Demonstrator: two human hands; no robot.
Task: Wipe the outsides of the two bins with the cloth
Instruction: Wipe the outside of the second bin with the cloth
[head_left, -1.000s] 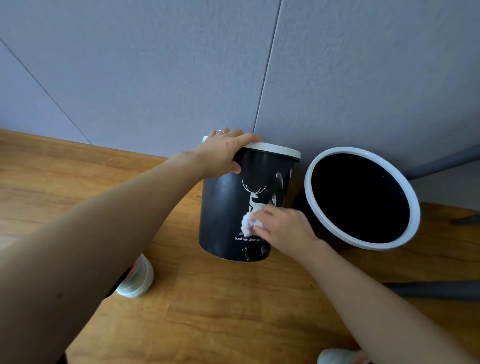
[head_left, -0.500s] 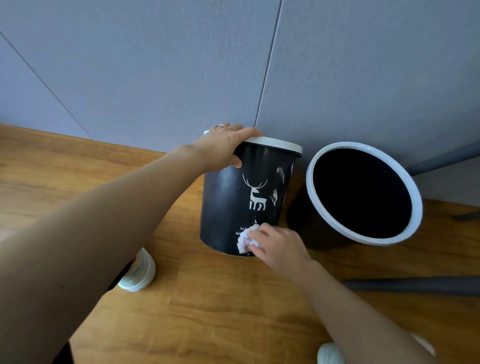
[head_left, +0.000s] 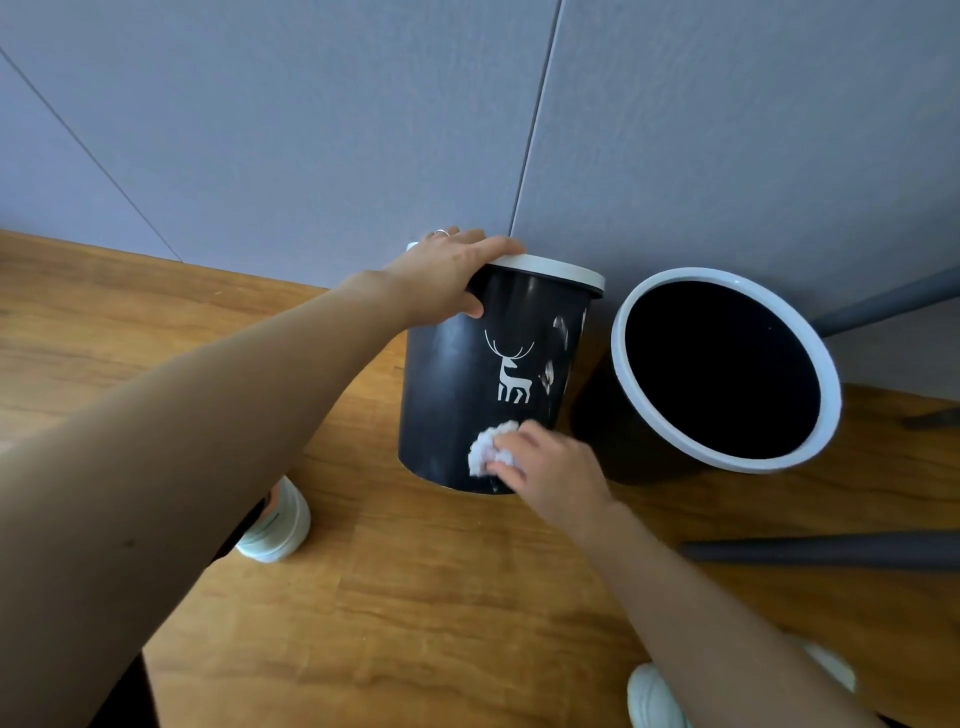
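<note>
A black bin with a white rim and a white deer print (head_left: 447, 395) stands on the wooden floor, tilted away from me toward the wall. My left hand (head_left: 447, 280) grips its rim at the near left, thumb on the bin's side. My right hand (head_left: 550, 467) holds a crumpled white cloth (head_left: 488, 449) and presses it against the bin's lower front, below the deer. A second black bin with a white rim (head_left: 623, 374) stands just to the right, its dark opening facing me.
A grey panelled wall (head_left: 363, 130) rises right behind both bins. Grey furniture legs (head_left: 831, 551) lie at the right, one across the floor. My white shoes show at the lower left (head_left: 275, 525) and bottom right (head_left: 654, 696).
My right hand slid the cloth down from beside the deer print to the bin's lower front, then shifted slightly. My left hand kept its hold on the rim.
</note>
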